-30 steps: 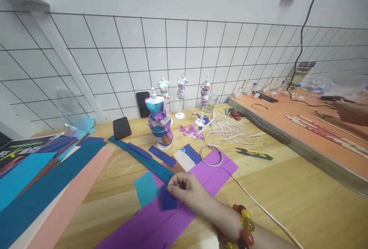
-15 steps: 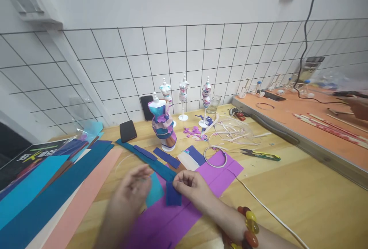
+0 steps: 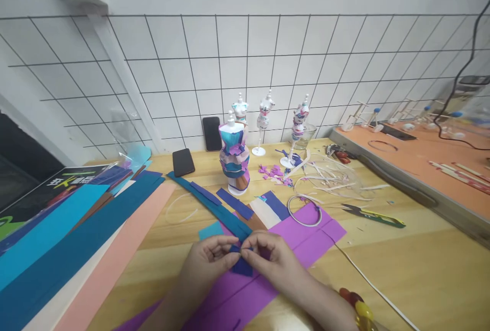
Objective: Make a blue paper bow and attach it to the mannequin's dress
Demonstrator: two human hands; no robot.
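Before us, over the purple paper sheet (image 3: pixel 237 298), is a small dark-blue paper piece (image 3: pixel 242 268); it looks light, soft and easily torn, best held at its upper edge. There our left hand (image 3: pixel 207 263) and right hand (image 3: pixel 273 260) pinch it, fingertips nearly together. Beyond stands a paper-dressed mannequin (image 3: pixel 234 161).

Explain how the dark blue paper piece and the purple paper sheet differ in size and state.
The dark blue paper piece is small; the purple paper sheet is far larger. The left hand and right hand pinch the dark blue paper piece; the purple paper sheet lies on the wooden table. Both look like thin paper.
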